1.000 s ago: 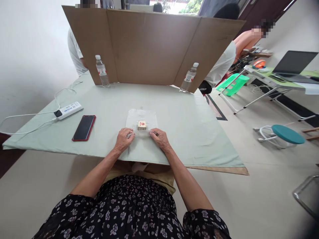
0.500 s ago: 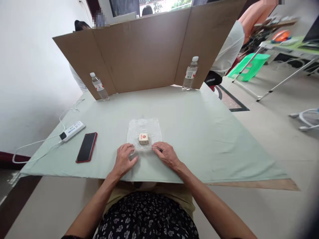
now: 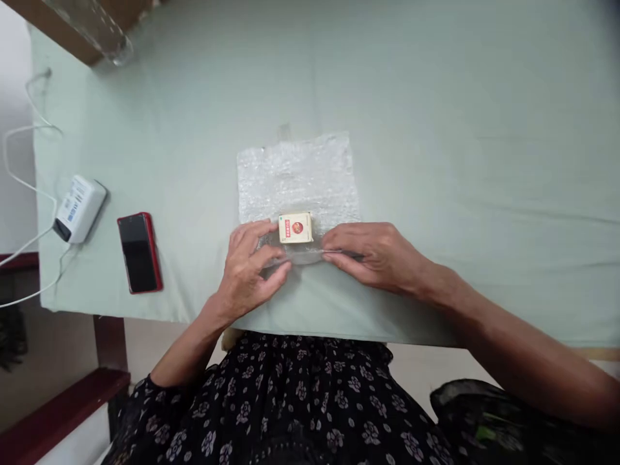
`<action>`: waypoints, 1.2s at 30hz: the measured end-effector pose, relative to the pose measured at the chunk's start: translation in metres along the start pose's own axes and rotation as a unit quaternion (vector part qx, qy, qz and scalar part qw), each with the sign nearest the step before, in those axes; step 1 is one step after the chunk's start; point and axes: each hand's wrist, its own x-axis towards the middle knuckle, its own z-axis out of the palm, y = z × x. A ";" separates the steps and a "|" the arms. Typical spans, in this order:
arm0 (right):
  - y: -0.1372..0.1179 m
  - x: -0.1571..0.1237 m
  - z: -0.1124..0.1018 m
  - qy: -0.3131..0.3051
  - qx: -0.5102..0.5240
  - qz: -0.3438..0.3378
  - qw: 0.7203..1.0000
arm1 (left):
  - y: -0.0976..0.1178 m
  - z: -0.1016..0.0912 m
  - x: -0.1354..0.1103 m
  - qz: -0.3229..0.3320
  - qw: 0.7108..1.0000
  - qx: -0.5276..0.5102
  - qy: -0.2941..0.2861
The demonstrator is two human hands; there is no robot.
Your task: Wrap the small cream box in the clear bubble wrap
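A sheet of clear bubble wrap [image 3: 300,174] lies flat on the table, and a small cream box [image 3: 295,228] with a red label rests on its near part. My left hand [image 3: 252,265] is at the left of the box, with thumb and forefinger closed on the near edge of the wrap and the other fingers over its left side. At the right, my right hand [image 3: 378,255] pinches the same edge, slightly raised. A dark sliver shows between its fingers; I cannot make out what it is.
To the left are a red-edged phone [image 3: 139,253] and a white power strip [image 3: 80,208] with white cables. Part of a clear bottle [image 3: 104,35] stands by a cardboard panel [image 3: 72,26] at the upper left. The pale green cloth [image 3: 460,161] covers the table.
The view has tilted down and come closer to the table. My left thumb and forefinger have closed on the wrap's near edge, which both hands now hold slightly lifted.
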 end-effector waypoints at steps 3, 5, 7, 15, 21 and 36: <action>0.005 0.004 0.000 -0.001 0.027 -0.012 1.000 | 0.001 -0.004 0.003 -0.034 0.999 -0.021 -0.009; 0.005 0.006 0.000 0.015 0.035 -0.006 0.999 | 0.003 -0.006 0.002 -0.053 0.998 -0.032 -0.012; 0.002 0.008 -0.001 0.036 0.035 -0.003 0.999 | 0.003 -0.008 0.002 -0.070 0.996 -0.047 -0.015; -0.001 0.008 -0.014 0.085 0.025 0.042 0.995 | 0.001 -0.009 0.025 -0.082 0.990 -0.115 -0.018; 0.007 0.010 -0.010 0.063 0.076 0.131 0.986 | -0.005 0.000 0.038 -0.090 0.973 -0.211 0.012; -0.001 0.015 -0.011 0.037 0.175 0.164 0.970 | -0.002 0.003 0.035 -0.115 0.964 -0.236 0.030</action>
